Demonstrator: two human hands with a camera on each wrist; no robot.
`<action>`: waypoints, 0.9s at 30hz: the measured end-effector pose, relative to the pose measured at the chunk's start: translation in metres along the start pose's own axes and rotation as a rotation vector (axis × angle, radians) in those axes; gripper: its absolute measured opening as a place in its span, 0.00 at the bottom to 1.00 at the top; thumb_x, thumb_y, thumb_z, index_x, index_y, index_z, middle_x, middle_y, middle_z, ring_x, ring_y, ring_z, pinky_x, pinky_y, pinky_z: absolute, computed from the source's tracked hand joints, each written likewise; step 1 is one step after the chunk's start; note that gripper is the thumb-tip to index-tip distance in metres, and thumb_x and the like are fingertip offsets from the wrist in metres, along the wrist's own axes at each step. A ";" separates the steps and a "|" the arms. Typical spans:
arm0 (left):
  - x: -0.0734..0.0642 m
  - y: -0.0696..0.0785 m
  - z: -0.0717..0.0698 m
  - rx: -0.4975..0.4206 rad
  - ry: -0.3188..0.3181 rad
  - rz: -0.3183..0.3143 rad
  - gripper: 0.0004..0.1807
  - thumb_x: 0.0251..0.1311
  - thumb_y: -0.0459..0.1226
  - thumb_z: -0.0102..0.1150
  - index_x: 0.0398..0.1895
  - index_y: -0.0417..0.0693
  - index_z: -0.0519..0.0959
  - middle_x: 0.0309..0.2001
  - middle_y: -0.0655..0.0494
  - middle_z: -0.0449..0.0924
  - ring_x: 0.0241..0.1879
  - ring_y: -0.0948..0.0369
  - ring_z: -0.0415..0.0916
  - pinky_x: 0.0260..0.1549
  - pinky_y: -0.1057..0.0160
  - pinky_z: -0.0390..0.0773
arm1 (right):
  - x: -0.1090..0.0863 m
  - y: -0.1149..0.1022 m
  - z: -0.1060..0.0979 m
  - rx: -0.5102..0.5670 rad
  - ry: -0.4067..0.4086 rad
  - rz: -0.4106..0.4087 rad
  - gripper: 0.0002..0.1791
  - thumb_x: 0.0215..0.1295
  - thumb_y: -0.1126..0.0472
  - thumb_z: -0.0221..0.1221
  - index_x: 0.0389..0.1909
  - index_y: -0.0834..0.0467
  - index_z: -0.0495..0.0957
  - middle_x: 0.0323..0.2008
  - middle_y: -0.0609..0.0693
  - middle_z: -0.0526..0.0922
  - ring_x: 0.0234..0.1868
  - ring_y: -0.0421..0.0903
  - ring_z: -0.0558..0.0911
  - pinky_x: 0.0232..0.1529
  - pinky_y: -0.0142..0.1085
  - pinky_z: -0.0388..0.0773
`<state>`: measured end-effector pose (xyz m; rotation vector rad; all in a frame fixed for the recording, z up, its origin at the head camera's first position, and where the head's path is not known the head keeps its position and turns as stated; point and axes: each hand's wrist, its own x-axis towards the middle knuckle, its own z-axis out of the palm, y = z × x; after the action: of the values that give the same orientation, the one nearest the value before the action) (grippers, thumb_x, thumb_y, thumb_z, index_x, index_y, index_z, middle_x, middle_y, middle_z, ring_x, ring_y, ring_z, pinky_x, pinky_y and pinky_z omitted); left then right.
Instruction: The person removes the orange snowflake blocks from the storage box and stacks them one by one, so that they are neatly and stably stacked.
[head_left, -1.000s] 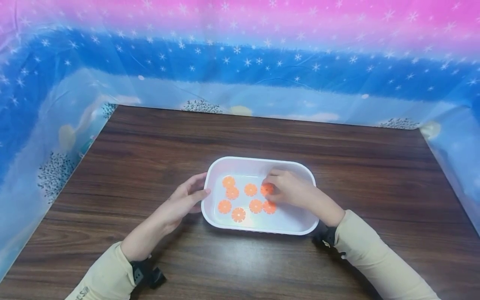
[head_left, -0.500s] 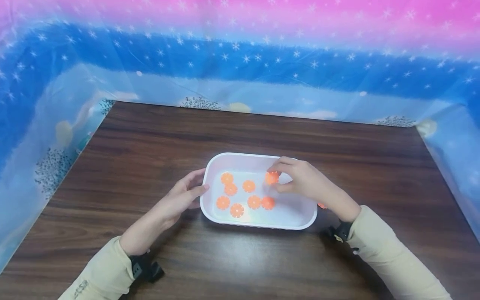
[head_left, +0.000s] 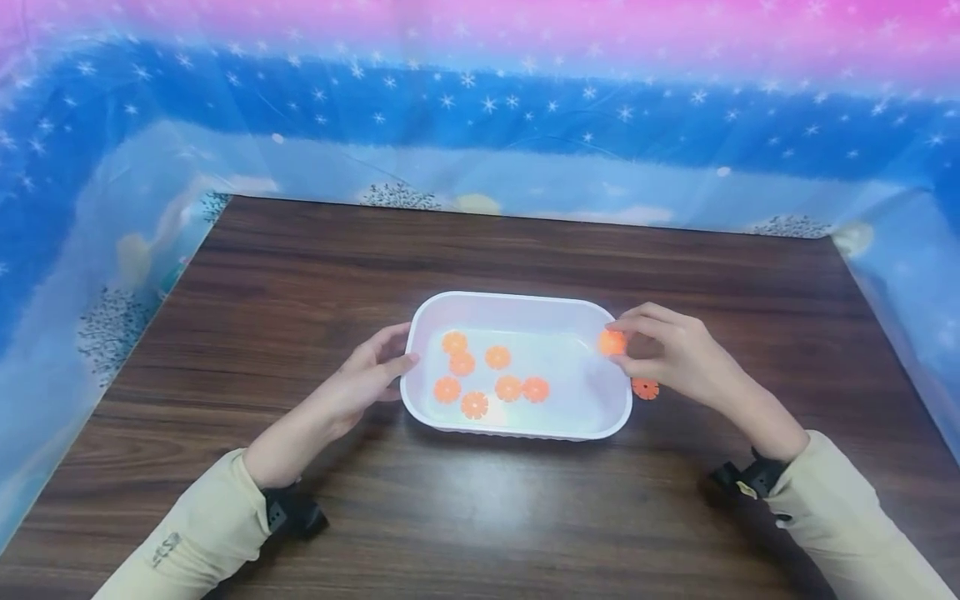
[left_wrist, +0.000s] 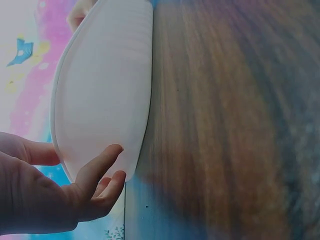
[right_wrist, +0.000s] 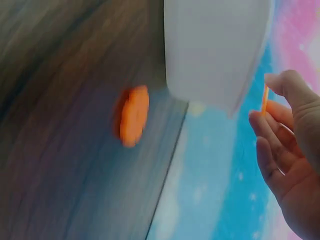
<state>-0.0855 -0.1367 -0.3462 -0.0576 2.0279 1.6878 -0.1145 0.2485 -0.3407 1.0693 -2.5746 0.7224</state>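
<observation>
My left hand grips the left end of a white rectangular plastic basin, thumb at the rim and fingers against the outer wall. Between thumb and fingertips, my right hand pinches an orange notched disc above the basin's right rim. The right wrist view shows this held disc edge-on. On the table just right of the basin lies another orange notched disc. Several more orange discs lie on the basin's floor, mostly in its left and middle parts.
The basin stands on a dark wood-grain table. Behind and to the sides hangs a pink and blue snowflake-patterned cloth. Each wrist carries a black strap camera, such as the left camera.
My right hand has lifted an orange disc from inside the basin and carried it right to the rim. The disc on the table has come into sight. The left hand keeps its hold.
</observation>
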 end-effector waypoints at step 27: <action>0.002 -0.003 -0.001 -0.027 0.001 -0.023 0.32 0.68 0.40 0.47 0.72 0.46 0.49 0.69 0.41 0.53 0.63 0.44 0.61 0.55 0.47 0.70 | -0.056 0.029 0.004 -0.141 -0.225 0.173 0.20 0.44 0.58 0.72 0.41 0.57 0.82 0.37 0.46 0.81 0.35 0.39 0.79 0.33 0.38 0.79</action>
<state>-0.0863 -0.1375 -0.3499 -0.0903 1.9973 1.7014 -0.0966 0.2968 -0.3776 0.9410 -2.8880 0.4708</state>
